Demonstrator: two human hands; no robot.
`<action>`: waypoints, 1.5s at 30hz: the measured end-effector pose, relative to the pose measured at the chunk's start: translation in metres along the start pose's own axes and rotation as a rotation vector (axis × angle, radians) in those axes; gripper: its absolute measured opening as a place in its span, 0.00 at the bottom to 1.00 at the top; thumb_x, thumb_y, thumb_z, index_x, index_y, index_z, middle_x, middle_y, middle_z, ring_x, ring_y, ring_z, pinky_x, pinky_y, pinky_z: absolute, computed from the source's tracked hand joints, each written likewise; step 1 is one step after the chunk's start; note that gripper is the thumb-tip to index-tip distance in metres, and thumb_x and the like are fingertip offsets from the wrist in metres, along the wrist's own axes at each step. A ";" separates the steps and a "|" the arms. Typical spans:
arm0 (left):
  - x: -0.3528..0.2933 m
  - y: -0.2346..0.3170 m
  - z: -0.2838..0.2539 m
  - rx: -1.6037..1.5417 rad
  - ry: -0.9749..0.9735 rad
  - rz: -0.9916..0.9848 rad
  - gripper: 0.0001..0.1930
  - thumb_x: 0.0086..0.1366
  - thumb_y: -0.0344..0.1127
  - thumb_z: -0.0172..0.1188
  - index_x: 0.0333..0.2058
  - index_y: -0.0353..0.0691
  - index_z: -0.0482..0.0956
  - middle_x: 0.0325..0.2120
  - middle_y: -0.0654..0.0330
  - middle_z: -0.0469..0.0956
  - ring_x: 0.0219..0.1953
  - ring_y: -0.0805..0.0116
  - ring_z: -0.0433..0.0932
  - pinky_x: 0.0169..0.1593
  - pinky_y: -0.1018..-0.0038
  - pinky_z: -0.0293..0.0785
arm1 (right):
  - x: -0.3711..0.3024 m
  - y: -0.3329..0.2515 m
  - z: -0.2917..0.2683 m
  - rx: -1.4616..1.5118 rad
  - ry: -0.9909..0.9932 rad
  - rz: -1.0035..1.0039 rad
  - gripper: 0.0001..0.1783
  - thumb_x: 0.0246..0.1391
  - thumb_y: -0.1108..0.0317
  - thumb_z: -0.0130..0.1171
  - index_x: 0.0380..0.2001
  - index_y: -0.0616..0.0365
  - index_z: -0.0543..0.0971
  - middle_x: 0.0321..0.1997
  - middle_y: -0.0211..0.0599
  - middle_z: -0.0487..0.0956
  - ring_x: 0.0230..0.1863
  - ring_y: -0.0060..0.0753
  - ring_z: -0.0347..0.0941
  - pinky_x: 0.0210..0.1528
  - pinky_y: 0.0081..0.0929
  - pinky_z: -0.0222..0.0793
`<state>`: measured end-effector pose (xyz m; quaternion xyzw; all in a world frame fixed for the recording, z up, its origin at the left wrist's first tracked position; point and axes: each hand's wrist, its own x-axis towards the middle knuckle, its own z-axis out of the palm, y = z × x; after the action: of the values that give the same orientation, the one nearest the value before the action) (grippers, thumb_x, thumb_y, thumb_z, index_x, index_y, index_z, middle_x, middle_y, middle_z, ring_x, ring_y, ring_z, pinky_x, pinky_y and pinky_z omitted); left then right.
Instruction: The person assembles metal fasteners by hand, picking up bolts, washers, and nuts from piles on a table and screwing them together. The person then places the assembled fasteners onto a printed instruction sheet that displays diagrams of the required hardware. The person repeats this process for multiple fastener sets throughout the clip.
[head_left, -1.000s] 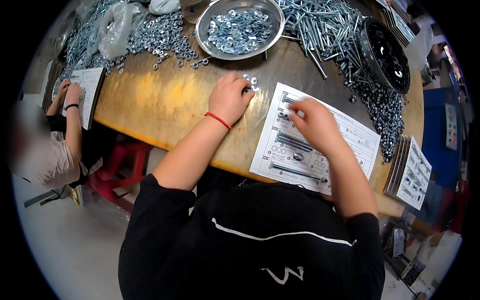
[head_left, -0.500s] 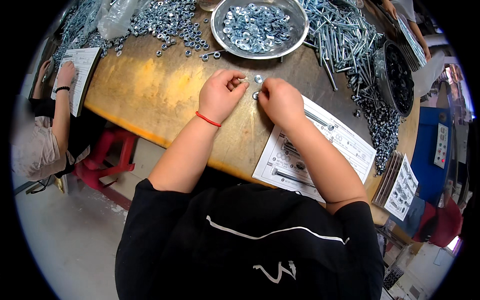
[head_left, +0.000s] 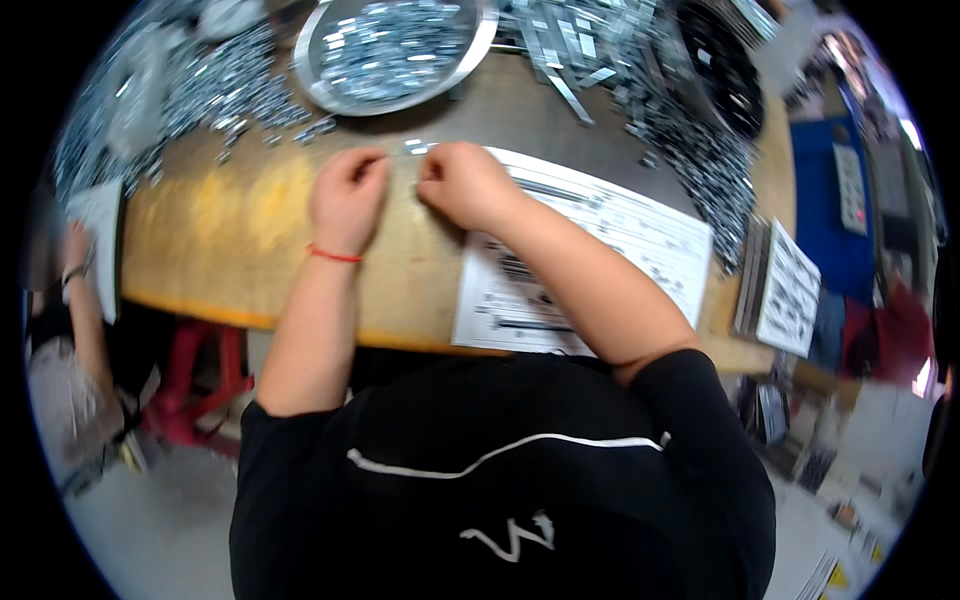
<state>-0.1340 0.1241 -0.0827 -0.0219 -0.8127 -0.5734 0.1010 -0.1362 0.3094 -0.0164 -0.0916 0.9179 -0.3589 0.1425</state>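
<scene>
At the desk [head_left: 400, 290], the right hand [head_left: 468, 186] leaves mid-page of the sheet [head_left: 640, 228], joining the left hand [head_left: 346, 203] within reach of the washers [head_left: 416, 147], both curled, whether pinching anything I cannot tell.

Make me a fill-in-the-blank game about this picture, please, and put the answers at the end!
The bracelet around the wrist of the left hand is ____ in colour.
The printed sheet lies partly under the ____ forearm.
The T-shirt is mostly ____.
The metal bowl stands ____ from the T-shirt than the loose washers do.
Missing words: red; right; black; farther.
</scene>
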 end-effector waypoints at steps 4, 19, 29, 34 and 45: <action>-0.001 0.000 -0.002 -0.075 -0.043 -0.097 0.07 0.63 0.32 0.63 0.36 0.34 0.82 0.30 0.63 0.79 0.31 0.76 0.75 0.37 0.78 0.72 | -0.050 0.034 -0.066 0.250 0.143 0.165 0.10 0.50 0.66 0.67 0.29 0.61 0.81 0.27 0.34 0.81 0.28 0.27 0.73 0.34 0.28 0.70; 0.005 0.000 0.004 0.188 -0.013 -0.071 0.08 0.65 0.35 0.63 0.37 0.36 0.82 0.26 0.67 0.79 0.27 0.81 0.73 0.33 0.81 0.71 | -0.230 0.245 -0.154 0.147 0.590 0.531 0.14 0.47 0.70 0.68 0.39 0.59 0.82 0.25 0.27 0.76 0.26 0.19 0.69 0.30 0.22 0.67; 0.007 -0.009 0.008 0.101 0.039 -0.076 0.07 0.63 0.33 0.62 0.37 0.36 0.81 0.28 0.65 0.79 0.30 0.78 0.75 0.36 0.79 0.72 | -0.230 0.245 -0.147 0.048 0.650 0.317 0.14 0.46 0.71 0.68 0.39 0.59 0.83 0.29 0.29 0.80 0.31 0.22 0.73 0.35 0.21 0.70; 0.003 0.041 0.042 -0.062 -0.061 -0.008 0.06 0.61 0.28 0.62 0.36 0.33 0.81 0.30 0.63 0.79 0.31 0.76 0.77 0.37 0.77 0.75 | -0.268 0.271 -0.139 -0.063 0.953 0.447 0.13 0.53 0.69 0.62 0.41 0.64 0.80 0.31 0.40 0.79 0.32 0.33 0.75 0.37 0.30 0.71; 0.100 0.099 0.173 0.409 -0.195 -0.076 0.24 0.59 0.48 0.63 0.46 0.34 0.80 0.40 0.50 0.83 0.43 0.55 0.82 0.49 0.66 0.75 | -0.285 0.280 -0.112 0.261 0.886 0.497 0.13 0.57 0.74 0.55 0.45 0.67 0.79 0.34 0.40 0.79 0.34 0.30 0.74 0.40 0.28 0.70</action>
<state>-0.2405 0.3115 -0.0276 -0.0257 -0.9182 -0.3952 0.0028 0.0777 0.6601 -0.0735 0.3082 0.8318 -0.4300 -0.1680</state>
